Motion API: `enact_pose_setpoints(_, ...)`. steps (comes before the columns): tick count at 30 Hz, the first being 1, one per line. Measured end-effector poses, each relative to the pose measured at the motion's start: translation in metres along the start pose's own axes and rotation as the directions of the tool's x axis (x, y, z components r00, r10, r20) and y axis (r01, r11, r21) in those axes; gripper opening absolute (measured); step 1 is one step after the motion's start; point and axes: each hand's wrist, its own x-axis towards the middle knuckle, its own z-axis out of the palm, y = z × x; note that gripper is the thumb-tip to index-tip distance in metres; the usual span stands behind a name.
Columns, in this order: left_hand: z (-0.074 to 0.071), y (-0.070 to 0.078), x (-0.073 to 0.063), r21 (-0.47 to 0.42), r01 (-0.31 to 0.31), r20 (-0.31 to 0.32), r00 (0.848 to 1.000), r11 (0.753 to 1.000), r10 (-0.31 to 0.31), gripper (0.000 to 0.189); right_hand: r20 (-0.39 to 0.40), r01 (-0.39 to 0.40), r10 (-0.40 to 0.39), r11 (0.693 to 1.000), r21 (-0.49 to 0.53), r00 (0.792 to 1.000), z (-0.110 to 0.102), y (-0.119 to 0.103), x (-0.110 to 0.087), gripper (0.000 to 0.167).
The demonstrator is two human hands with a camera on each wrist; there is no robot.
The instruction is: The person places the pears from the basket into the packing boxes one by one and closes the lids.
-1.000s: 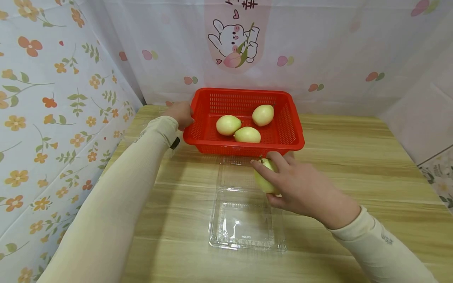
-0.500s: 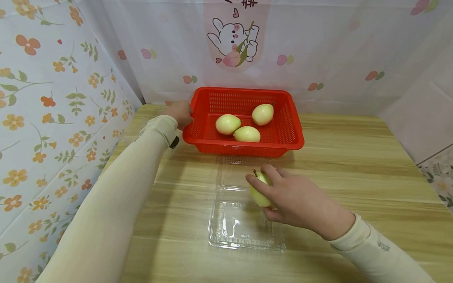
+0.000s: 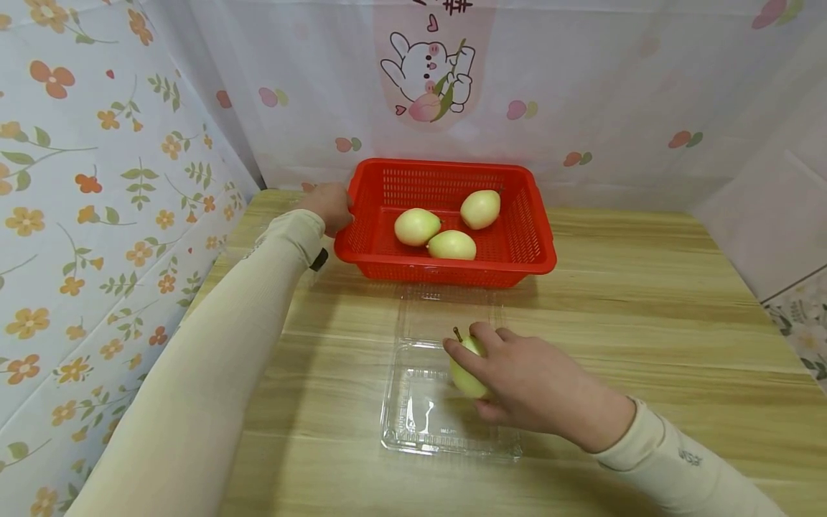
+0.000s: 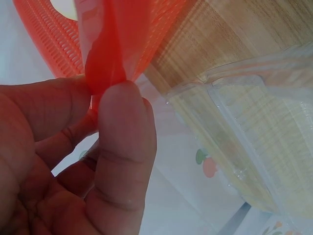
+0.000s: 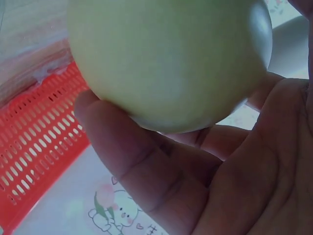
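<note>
My right hand (image 3: 539,384) grips a pale yellow-green pear (image 3: 466,375), stem up, over the near half of an open clear plastic clamshell box (image 3: 420,413). In the right wrist view the pear (image 5: 171,58) fills the upper middle, with fingers curled around its side. At the back left, my left hand (image 3: 329,207) pinches the left rim of a red plastic basket (image 3: 446,271). The left wrist view has thumb and fingertips on that red rim (image 4: 110,49). Three more pears lie in the basket: one at left (image 3: 416,227), one in front (image 3: 452,245), one at right (image 3: 481,209).
The wooden table (image 3: 620,301) carries everything. A white printed cloth (image 3: 581,93) hangs right behind the basket, and a flowered cloth (image 3: 129,215) stands along the left edge. Other clear plastic (image 4: 254,132) shows beside the left hand.
My right hand has carried the pear toward me and slightly left, from near the basket's front edge to over the clamshell's near half. The left hand stays on the basket rim.
</note>
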Motion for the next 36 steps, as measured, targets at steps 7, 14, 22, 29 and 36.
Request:
enact_pose_setpoints(7, 0.001, -0.001, 0.002, 0.002, -0.001, -0.010, 1.000, 1.000, 0.001, 0.019, 0.060, -0.014, 0.012, 0.999, 0.036, 0.998, 0.003, -0.004, 0.000, 0.073)
enact_pose_setpoints(14, 0.001, -0.001, 0.000, -0.004, -0.012, -0.011, 1.000, 1.000, 0.012, 0.018, 0.105, -0.002, -0.005, 0.998, 0.068, 0.994, 0.009, -0.008, 0.002, 0.070)
enact_pose_setpoints(22, 0.000, 0.001, -0.001, -0.023, 0.019, 0.004, 1.000, 1.000, -0.019, 0.018, 0.138, 0.000, -0.013, 0.996, 0.094, 0.990, 0.022, -0.012, 0.004, 0.062)
enact_pose_setpoints(29, 0.000, 0.000, -0.002, -0.018, 0.013, 0.003, 1.000, 1.000, -0.013, 0.019, 0.143, -0.011, -0.001, 0.996, 0.083, 0.990, 0.031, -0.016, 0.006, 0.061)
enact_pose_setpoints(36, 0.000, 0.001, -0.003, -0.020, 0.008, -0.003, 1.000, 1.000, -0.008, 0.018, 0.182, -0.075, 0.062, 0.995, 0.068, 0.981, 0.033, -0.017, 0.009, 0.063)
